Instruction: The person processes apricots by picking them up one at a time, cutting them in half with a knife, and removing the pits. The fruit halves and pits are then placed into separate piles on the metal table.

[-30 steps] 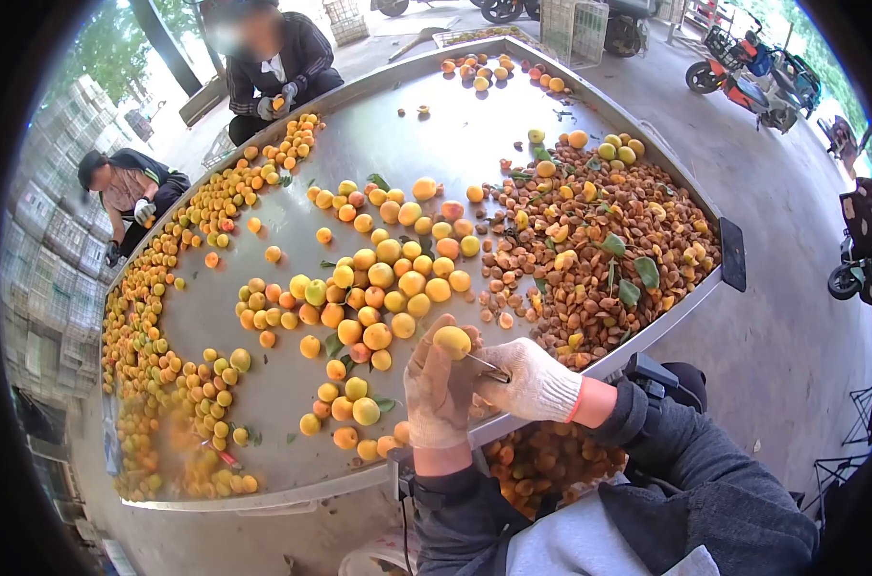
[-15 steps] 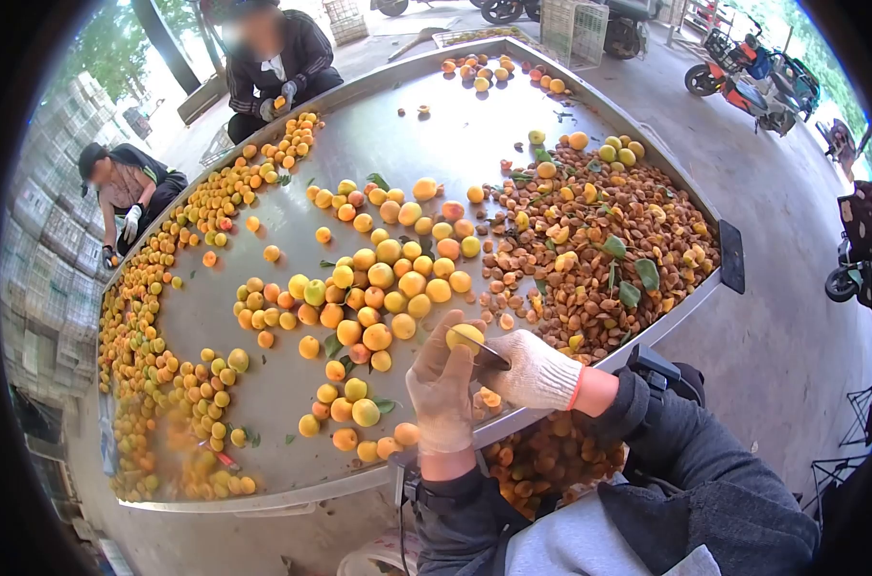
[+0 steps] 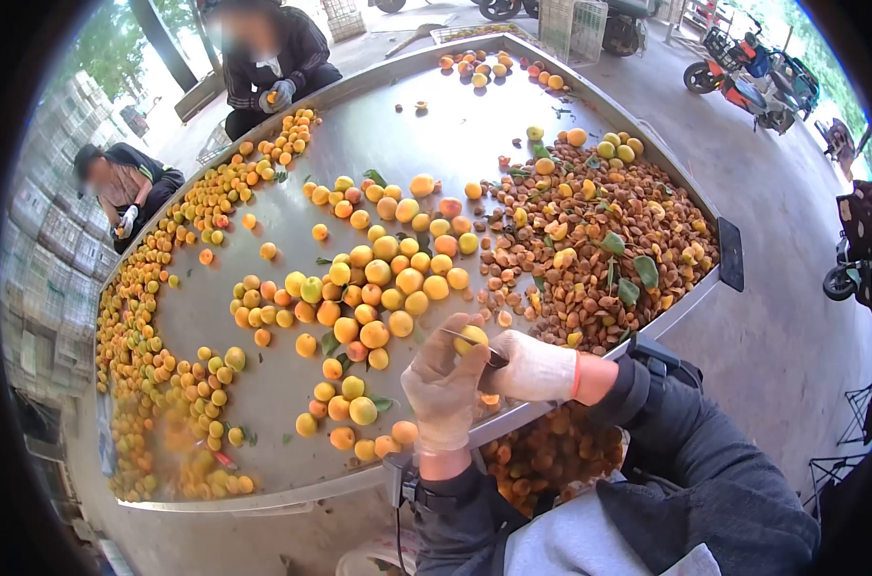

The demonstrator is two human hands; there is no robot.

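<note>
My gloved left hand point(image 3: 442, 389) is closed around a yellow apricot point(image 3: 470, 339) near the table's front edge. In my right hand point(image 3: 535, 367), also gloved, is a small knife point(image 3: 496, 359), its handle hidden in the fist. The blade lies against the apricot. Beyond my hands, whole apricots point(image 3: 383, 274) are spread in a loose group on the metal table point(image 3: 282, 384). To the right sits a broad heap of brown pits point(image 3: 637, 240) with some split fruit and green leaves.
More apricots point(image 3: 157, 346) line the table's left side. Two people point(image 3: 280, 58) work at the far left edge, holding fruit. Below the front rim is a container of apricot pieces point(image 3: 551, 461). Motorbikes point(image 3: 748, 82) and crates point(image 3: 572, 31) stand behind.
The knife and apricot have shifted against each other in my hands, the left hand turning slightly. The seated person at far left has brought both hands together.
</note>
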